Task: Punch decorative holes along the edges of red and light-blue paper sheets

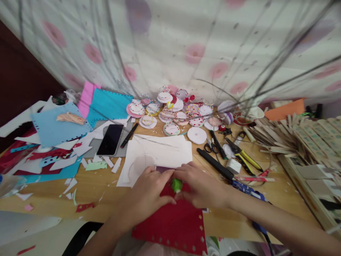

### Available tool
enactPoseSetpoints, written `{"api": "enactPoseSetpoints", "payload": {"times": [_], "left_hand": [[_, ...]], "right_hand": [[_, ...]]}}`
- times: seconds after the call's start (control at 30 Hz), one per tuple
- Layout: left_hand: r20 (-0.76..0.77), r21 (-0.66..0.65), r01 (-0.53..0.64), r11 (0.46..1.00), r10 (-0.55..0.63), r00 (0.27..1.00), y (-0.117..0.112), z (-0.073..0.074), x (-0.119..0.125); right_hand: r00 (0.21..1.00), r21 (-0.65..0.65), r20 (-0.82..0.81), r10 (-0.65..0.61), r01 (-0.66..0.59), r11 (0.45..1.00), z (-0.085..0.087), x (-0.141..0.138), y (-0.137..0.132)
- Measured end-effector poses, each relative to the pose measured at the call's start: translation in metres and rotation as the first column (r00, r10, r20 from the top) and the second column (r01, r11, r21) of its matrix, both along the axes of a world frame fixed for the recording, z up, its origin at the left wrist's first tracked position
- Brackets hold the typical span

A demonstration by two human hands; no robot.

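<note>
A red sheet (170, 224) with small flower-shaped holes along its edges lies in front of me, its lower part past the table's front edge. My left hand (150, 190) is curled over the sheet's upper left side, thumb on its surface. From the right, my right hand (198, 185) bends inward until the fingertips of both hands meet. Framed between the hands is a small green object (176, 185) with a pale lower end; its kind is unclear. The right thumb is close against it. White paper (160, 149) lies just beyond my fingers, and a purple edge shows under them.
Left are a phone (110, 139), a black pen (129, 135), blue sheets (110, 104) and paper scraps. Decorated paper discs (172, 128) fill the back. Scissors (211, 145), yellow-handled pliers (246, 158), a blue glue gun (246, 190) and wooden sticks (279, 137) are at right.
</note>
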State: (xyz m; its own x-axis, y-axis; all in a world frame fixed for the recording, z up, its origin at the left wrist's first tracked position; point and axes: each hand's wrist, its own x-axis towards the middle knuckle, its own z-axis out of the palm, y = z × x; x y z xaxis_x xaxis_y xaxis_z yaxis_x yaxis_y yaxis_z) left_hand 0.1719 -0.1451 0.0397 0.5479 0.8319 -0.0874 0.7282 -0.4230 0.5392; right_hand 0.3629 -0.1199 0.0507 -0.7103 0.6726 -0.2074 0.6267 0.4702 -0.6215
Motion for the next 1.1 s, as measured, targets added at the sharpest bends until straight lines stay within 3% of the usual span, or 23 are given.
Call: {"api": "enactPoseSetpoints", "payload": {"times": [0.23,0.4,0.47,0.57,0.63,0.7,0.8,0.97,1.1], "left_hand": [[0.038,-0.032,-0.053,0.998,0.054,0.998,-0.001,0.007,-0.019],[0.127,0.007,-0.156,0.988,0.154,0.98,-0.014,0.002,-0.035],[0.125,-0.002,-0.212,0.977,0.211,0.969,-0.02,-0.002,-0.043],[0.105,-0.024,-0.303,0.953,0.304,0.947,-0.029,-0.009,-0.056],[0.119,-0.038,-0.379,0.925,0.381,0.917,-0.034,-0.012,-0.061],[0.167,-0.048,-0.457,0.888,0.458,0.873,-0.037,-0.013,-0.061],[0.245,-0.056,-0.514,0.856,0.51,0.824,-0.042,-0.014,-0.051],[0.256,-0.096,-0.448,0.889,0.457,0.852,-0.043,-0.015,-0.034],[0.241,-0.076,-0.488,0.869,0.491,0.837,-0.037,-0.017,-0.048]], "right_hand": [[0.979,-0.173,-0.128,-0.157,0.133,0.976,0.003,0.028,-0.008],[0.918,-0.281,-0.257,-0.302,0.228,0.932,-0.006,0.032,-0.016],[0.85,-0.342,-0.343,-0.399,0.282,0.896,-0.011,0.03,-0.02],[0.668,-0.447,-0.508,-0.543,0.334,0.83,-0.019,0.028,-0.027],[0.554,-0.486,-0.59,-0.587,0.338,0.806,-0.022,0.027,-0.035],[0.496,-0.512,-0.624,-0.604,0.325,0.795,-0.024,0.024,-0.043],[0.52,-0.53,-0.603,-0.605,0.305,0.791,-0.024,0.017,-0.053],[0.575,-0.446,-0.593,-0.563,0.348,0.825,-0.024,0.011,-0.055],[0.588,-0.398,-0.503,-0.633,0.492,0.774,-0.03,0.018,-0.054]]}}
